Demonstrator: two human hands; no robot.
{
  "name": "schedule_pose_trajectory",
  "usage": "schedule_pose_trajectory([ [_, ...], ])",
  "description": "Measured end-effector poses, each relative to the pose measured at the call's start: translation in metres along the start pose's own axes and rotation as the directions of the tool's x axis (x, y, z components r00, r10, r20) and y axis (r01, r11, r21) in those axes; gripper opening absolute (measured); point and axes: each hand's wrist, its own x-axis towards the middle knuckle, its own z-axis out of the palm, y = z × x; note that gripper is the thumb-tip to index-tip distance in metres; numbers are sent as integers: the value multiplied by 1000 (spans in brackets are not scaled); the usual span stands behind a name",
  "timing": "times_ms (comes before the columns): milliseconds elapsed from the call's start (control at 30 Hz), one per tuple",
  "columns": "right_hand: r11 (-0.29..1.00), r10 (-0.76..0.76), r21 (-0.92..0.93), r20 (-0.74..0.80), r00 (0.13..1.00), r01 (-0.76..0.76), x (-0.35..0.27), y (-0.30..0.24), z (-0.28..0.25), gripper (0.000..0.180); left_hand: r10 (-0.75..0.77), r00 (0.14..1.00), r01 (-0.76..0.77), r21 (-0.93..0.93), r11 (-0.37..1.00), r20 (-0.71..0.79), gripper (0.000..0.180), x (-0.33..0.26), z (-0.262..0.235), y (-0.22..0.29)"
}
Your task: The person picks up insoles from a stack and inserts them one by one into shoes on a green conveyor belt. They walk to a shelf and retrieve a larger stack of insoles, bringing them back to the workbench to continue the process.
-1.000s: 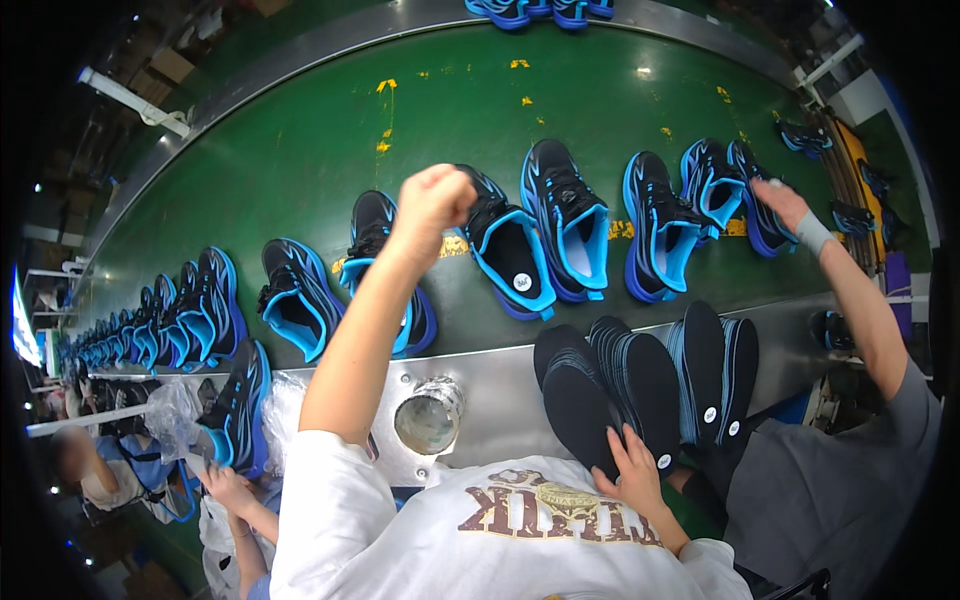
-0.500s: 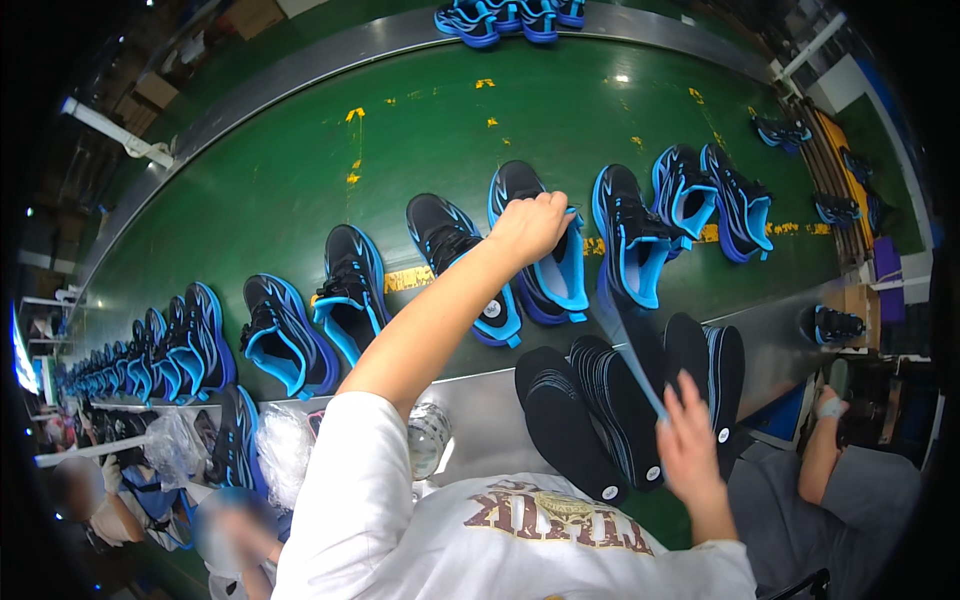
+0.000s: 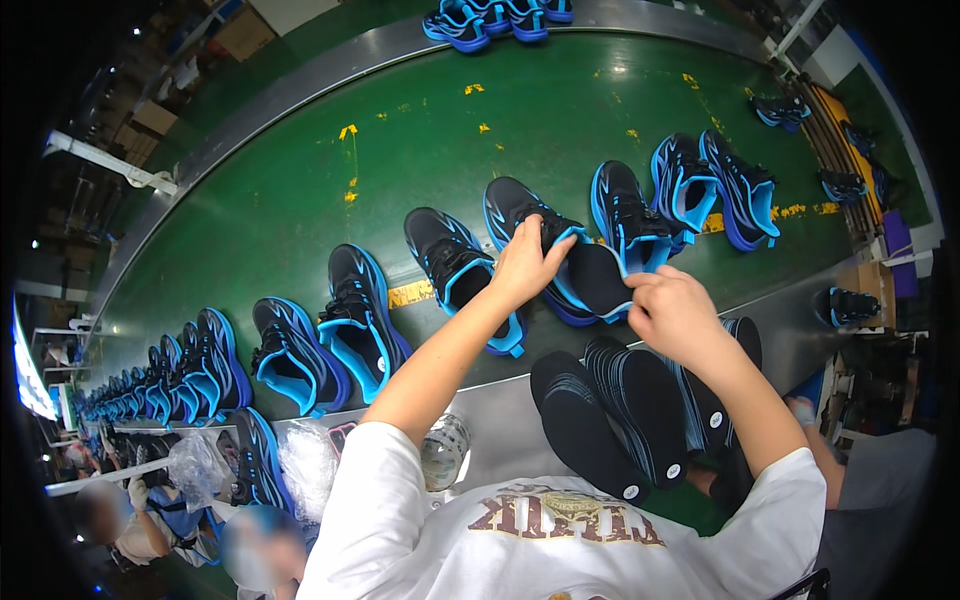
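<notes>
Near the front edge of the green belt (image 3: 300, 190), about mid-width, lies the black-and-blue shoe (image 3: 545, 255) being worked on. Its long axis runs from far-left to near-right, heel opening toward the person. A dark insole (image 3: 595, 280) sits at that opening, partly over the shoe's near end.

Left hand (image 3: 525, 265): fingers curled over the shoe's collar and laces, gripping it from above. Right hand (image 3: 675, 312): fingers bunched and pinching the insole's near-right edge. Both hands are in contact with the work; the left is on the shoe itself, the right just beside it toward the near-right. Whether the insole's front end is already inside the shoe cannot be told; the left hand covers that spot.

Neighbouring shoes: a matching shoe (image 3: 455, 265) just to the left, touching or nearly so; another pair (image 3: 320, 335) further left; more shoes (image 3: 690, 195) to the right, all angled alike in a row that follows the belt's near edge. A cluster of shoes (image 3: 490, 18) sits at the far edge.

Between belt and person runs a grey metal counter (image 3: 500, 440). On it, at the right, a fanned stack of dark insoles (image 3: 620, 420); at the left, a clear jar (image 3: 443, 452).

Room: factory floor, racks with shoes at far right, other workers at lower left.
</notes>
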Motion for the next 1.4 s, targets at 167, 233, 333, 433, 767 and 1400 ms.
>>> schedule_pose_trajectory([
  [167,999,-18,-49,-2,1000,18,28,10,30,12,-8,993,-10,154,988,116,54,36,-19,1],
  [233,998,-36,-53,-23,999,35,37,19,63,11,-64,962,8,207,978,266,59,53,-28,5],
  [333,995,84,-51,60,995,-81,57,18,107,13,-32,943,-20,151,988,333,57,65,-24,-6],
  [433,966,256,32,-12,967,-255,77,12,139,12,-1,938,7,-15,1000,345,53,56,-20,-6],
  [767,963,267,-60,78,960,-263,46,-2,80,39,-64,965,64,-5,998,-255,51,-11,21,-2],
  [1400,977,-43,-163,478,877,137,91,30,140,21,-301,951,308,-234,922,65,52,34,0,-29],
])
